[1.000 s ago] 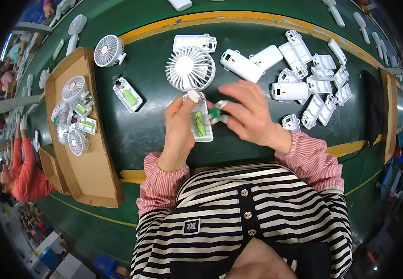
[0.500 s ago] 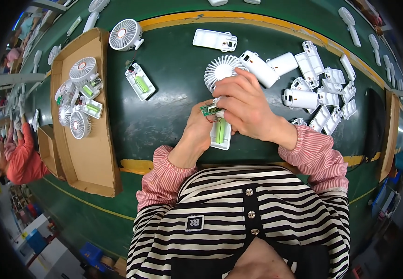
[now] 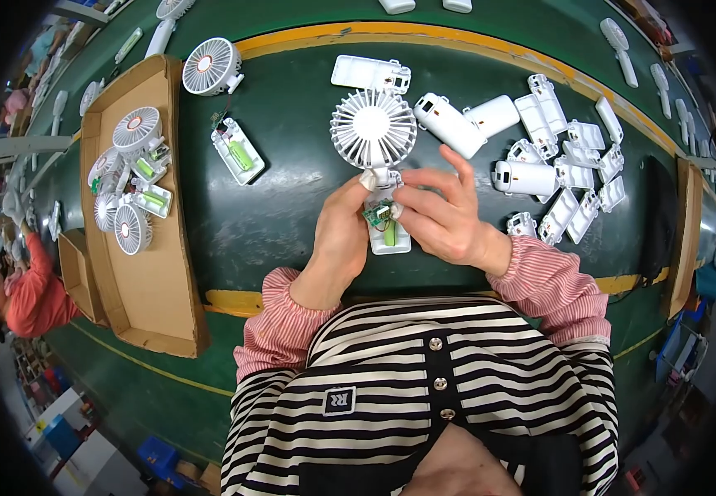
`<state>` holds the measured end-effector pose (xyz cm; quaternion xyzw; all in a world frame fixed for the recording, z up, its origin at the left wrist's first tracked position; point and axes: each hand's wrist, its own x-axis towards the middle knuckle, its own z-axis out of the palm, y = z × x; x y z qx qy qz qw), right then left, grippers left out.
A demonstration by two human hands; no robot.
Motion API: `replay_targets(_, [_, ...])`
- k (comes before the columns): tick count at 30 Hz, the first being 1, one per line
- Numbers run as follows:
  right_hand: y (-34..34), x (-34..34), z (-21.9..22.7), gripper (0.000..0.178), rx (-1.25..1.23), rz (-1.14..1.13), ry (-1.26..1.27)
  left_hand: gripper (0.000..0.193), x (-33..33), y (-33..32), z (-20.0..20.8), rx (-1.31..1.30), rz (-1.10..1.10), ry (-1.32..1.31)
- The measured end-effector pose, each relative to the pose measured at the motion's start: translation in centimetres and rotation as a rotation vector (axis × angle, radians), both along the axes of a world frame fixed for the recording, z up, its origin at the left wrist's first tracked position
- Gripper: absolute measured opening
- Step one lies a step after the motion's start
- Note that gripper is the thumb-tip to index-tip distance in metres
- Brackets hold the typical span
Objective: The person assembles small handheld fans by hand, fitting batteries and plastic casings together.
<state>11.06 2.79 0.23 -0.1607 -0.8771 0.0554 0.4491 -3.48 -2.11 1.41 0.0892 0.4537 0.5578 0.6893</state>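
Observation:
In front of my chest lies a white handheld fan, its round grille pointing away from me. Its open handle shell shows a green battery and a small green circuit board lifted out above it. My left hand is closed on the fan's neck from the left, thumb on the joint. From the right, my right hand pinches at the neck and beside the board, its index finger raised. White covers sit on both thumb tips. Exactly which part the right fingertips grip is partly hidden.
Left stands a cardboard tray with several fans. Beside it lies another opened fan with its wired battery shell. A white shell lies beyond the grille. White handles and several loose shells spread to the right.
The grille has turned to point straight away from me. My right hand has come down from the grille to the neck, and the board now lies turned over the battery shell.

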Motion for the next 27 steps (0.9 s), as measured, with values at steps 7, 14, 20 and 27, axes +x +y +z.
replay_targets(7, [0.3,0.5,0.1,0.014,-0.032,0.003,-0.08,0.029,0.1,-0.2,0.0,0.019,-0.013,0.018])
replay_targets(14, [0.7,0.4,1.2,0.018,-0.437,0.103,-0.027,0.026,-0.4,-0.1,0.5,-0.084,-0.044,-0.004])
replay_targets(20, [1.8,0.3,2.8,0.017,-0.603,0.172,-0.085,0.026,-0.5,0.2,1.5,-0.13,-0.023,-0.063])
replay_targets(27, [2.2,0.1,3.3,0.013,-0.63,0.187,-0.171,0.026,-0.9,0.1,1.6,-0.117,-0.028,-0.123])
